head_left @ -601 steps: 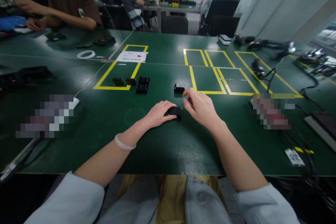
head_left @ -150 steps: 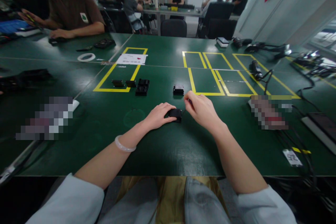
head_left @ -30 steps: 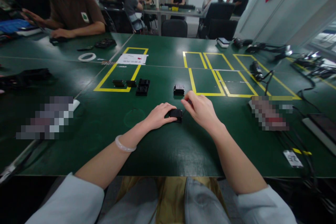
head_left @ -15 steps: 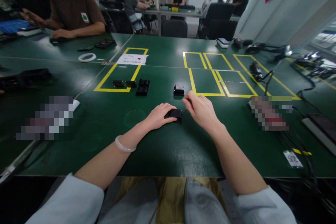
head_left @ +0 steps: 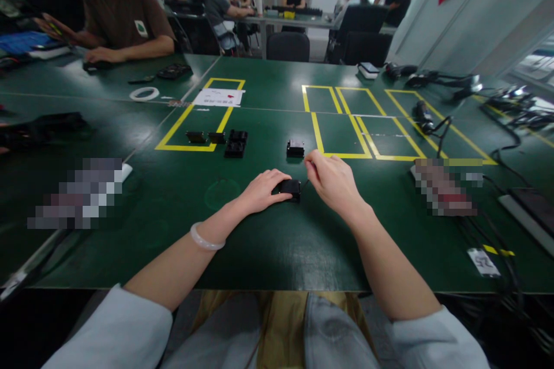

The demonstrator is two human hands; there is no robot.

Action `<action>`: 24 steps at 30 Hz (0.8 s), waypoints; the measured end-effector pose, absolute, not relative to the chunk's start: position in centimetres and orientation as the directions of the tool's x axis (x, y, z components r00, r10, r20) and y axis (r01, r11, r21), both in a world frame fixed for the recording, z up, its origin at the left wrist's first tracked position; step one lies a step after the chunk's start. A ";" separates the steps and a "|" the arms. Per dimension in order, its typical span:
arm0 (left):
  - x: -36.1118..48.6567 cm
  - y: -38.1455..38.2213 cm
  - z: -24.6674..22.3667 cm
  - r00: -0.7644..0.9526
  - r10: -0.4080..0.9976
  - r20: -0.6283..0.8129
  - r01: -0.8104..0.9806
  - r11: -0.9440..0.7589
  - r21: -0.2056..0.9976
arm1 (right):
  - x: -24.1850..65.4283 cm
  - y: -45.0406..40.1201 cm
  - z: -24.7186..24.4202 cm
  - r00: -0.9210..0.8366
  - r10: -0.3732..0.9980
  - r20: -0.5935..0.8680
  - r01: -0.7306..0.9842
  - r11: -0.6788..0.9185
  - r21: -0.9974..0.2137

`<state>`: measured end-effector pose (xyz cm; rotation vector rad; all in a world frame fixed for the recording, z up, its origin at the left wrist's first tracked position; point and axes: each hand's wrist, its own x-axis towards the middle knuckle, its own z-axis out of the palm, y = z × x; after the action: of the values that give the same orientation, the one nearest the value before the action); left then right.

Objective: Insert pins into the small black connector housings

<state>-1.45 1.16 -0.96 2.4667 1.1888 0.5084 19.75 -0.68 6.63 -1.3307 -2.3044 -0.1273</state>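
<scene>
My left hand (head_left: 265,190) grips a small black rectangular block (head_left: 291,187) from its left side, thumb and fingers around it on the green table. Close by on the right, my right hand (head_left: 331,176) is closed in a pinch. From its fingers a thin dark rod (head_left: 307,182) points down toward the block's right edge; most of it is hidden, and I cannot tell whether it touches. A second black block (head_left: 295,148) with a lighter top sits just beyond my hands. Farther left are a black tray-like part (head_left: 236,143) and two small upright black pieces (head_left: 196,136).
Yellow tape rectangles (head_left: 341,155) mark the green table (head_left: 277,248). A white paper (head_left: 219,97) and a white ring (head_left: 144,94) lie at the back left. Blurred-out devices with cables (head_left: 445,187) flank me. A person in brown (head_left: 130,17) sits across the table at left.
My right hand has shifted very slightly to the right, with the thin rod in it. My left hand and the block stay in place.
</scene>
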 end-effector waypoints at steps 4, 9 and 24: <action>-1.4 1.1 -0.9 0.586 0.792 0.172 0.660 -0.590 0.465 | 19.7 -0.7 6.7 -0.419 0.787 0.452 0.834 0.531 -0.152; -1.4 1.2 -0.9 0.580 0.796 0.172 0.668 -0.586 0.459 | 19.6 -0.6 6.7 -0.436 0.792 0.427 0.838 0.530 -0.128; -1.5 1.3 -1.2 0.586 0.790 0.181 0.664 -0.596 0.451 | 19.5 -0.7 7.0 -0.454 0.787 0.417 0.826 0.548 -0.134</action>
<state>-1.53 1.31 -1.25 2.4839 1.1813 0.5238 19.53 -0.71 6.96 -1.3098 -2.3552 -0.1215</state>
